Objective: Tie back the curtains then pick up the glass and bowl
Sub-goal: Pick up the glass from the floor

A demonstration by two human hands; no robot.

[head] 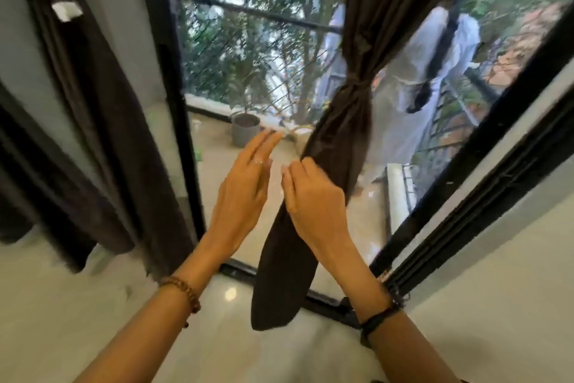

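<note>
A dark brown curtain point(344, 134) hangs in front of the glass door, gathered at mid height by a tie point(357, 84), its lower part dangling down to the floor level. My right hand point(310, 199) rests against the curtain's lower part, fingers curled on the cloth. My left hand point(242, 190) is just left of it, fingers straight and apart, holding nothing. A second dark curtain point(102, 121) hangs loose at the left by the wall. No glass or bowl is in view.
A black door frame point(177, 121) stands between the two curtains, with a sliding track point(484, 227) at the right. Beyond the glass lie a balcony with a grey plant pot point(245, 129), a railing and trees. Pale glossy floor point(93, 314) is below.
</note>
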